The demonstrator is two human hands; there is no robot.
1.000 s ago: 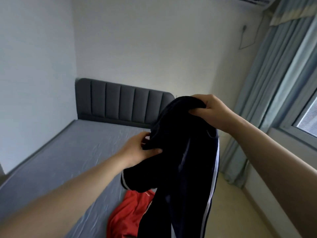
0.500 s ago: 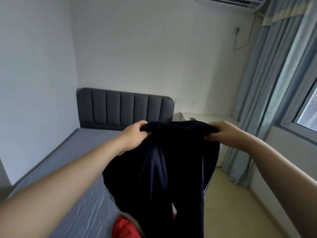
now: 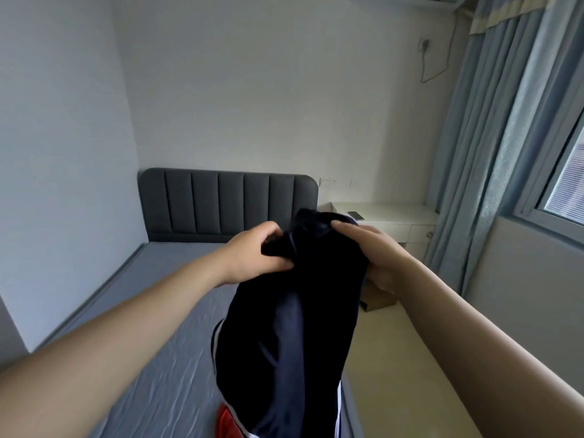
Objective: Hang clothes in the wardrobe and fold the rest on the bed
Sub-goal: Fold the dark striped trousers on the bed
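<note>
Both hands, left (image 3: pixel 256 255) and right (image 3: pixel 376 255), grip dark garment (image 3: pixel 284 327) hanging between them.

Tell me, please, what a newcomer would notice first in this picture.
A dark navy garment with white stripes hangs in the centre, gripped at its top by the left hand and the right hand. Behind it lies a grey bed with a padded headboard, and a red garment peeks out at the bottom edge.
</note>
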